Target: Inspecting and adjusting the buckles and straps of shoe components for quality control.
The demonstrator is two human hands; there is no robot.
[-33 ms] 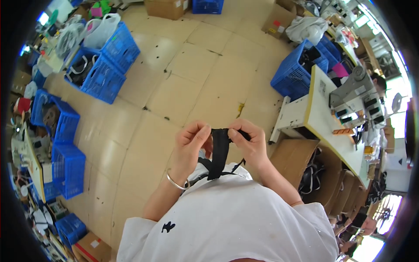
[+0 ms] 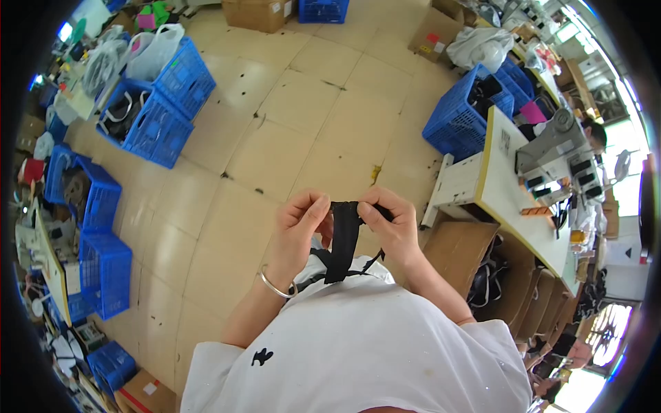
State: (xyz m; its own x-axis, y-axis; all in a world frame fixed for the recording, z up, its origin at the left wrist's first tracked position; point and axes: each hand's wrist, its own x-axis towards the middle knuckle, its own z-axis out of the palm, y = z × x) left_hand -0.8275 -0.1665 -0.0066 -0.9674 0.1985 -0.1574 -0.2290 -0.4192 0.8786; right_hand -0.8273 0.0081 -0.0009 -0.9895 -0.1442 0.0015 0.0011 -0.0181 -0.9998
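Both hands pinch a black strap [image 2: 344, 237] in front of the chest: left hand [image 2: 303, 224] and right hand [image 2: 389, 220] fingers closed on its top end. Its lower end disappears behind the white shirt [image 2: 358, 351]; the fingertips hide the grip.

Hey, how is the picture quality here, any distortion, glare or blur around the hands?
Head view: strong fisheye bending, floor tiles curving toward a dark rim; windows at upper right blown out with glare; left hand, right hand and black strap evenly lit and fairly sharp; edge clutter smeared.
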